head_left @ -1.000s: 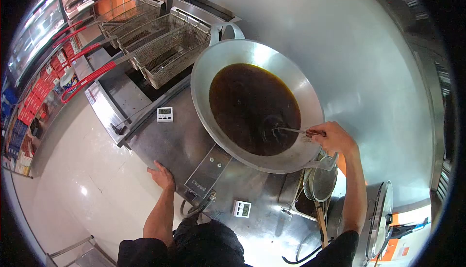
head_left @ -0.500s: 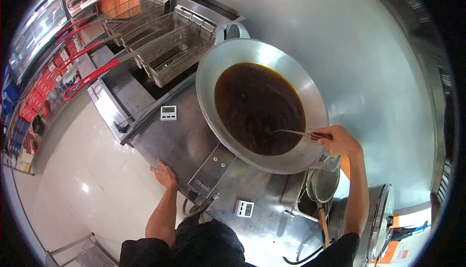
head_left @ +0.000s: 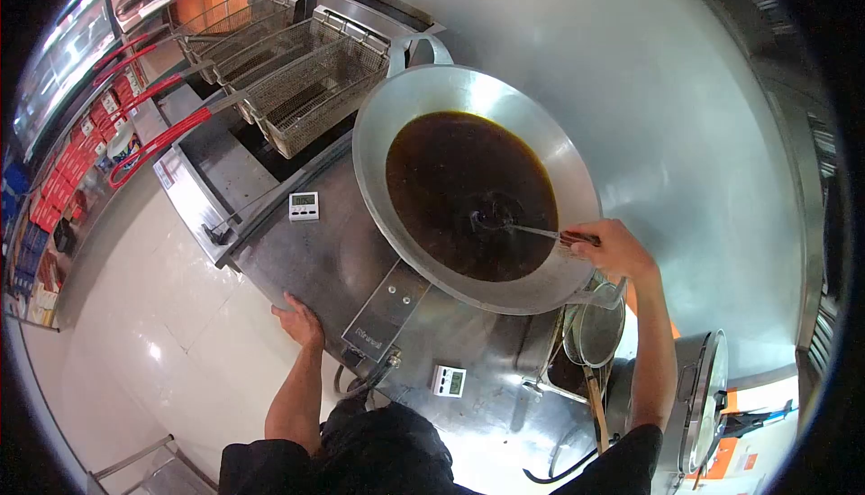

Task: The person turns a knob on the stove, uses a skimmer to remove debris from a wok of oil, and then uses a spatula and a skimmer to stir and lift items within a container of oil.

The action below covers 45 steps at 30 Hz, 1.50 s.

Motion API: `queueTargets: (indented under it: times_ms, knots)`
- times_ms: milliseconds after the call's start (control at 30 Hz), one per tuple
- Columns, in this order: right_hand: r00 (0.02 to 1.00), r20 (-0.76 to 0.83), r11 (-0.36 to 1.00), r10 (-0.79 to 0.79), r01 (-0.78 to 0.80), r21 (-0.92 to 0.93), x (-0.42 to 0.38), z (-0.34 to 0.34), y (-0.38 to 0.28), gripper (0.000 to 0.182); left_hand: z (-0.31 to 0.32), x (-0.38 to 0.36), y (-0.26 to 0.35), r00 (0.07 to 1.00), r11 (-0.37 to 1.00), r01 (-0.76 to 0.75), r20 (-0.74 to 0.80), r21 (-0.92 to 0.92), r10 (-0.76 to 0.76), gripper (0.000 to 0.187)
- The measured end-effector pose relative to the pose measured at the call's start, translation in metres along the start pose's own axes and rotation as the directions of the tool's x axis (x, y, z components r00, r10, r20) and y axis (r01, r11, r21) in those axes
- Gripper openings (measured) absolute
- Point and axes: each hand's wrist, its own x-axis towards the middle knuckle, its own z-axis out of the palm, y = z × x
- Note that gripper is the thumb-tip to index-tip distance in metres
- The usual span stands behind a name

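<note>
A large metal wok (head_left: pixel 565 157) holds dark brown liquid (head_left: pixel 464 193). My right hand (head_left: pixel 613 249) is closed on the dark handle of a metal utensil (head_left: pixel 532 230) at the wok's right rim. The utensil's far end is under the liquid, where small ripples show, so its shape is hidden. My left hand (head_left: pixel 299 322) rests with fingers apart at the front edge of the steel counter (head_left: pixel 315 252) and holds nothing.
Wire fryer baskets (head_left: pixel 297 99) with red handles sit over the fryer at the upper left. Two white timers (head_left: pixel 304 206) (head_left: pixel 448 381) are on the counter. Strainers (head_left: pixel 599 333) hang right of the counter, near a lidded pot (head_left: pixel 707 405).
My right hand has moved slightly left with the utensil, and the ripples have shifted left and up. The whole view has shifted a little. My left hand stays at the counter edge.
</note>
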Motion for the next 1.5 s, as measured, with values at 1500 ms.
queueTargets:
  times_ms: [1500]
  knots:
    - [0.986, -0.169, 0.986, -0.002, 0.030, 0.167, 0.033, 0.016, -0.012, 0.029, -0.006, -0.005, 0.009, 1.000, 1.000, 0.021, 0.002, -0.012, -0.021, 0.064]
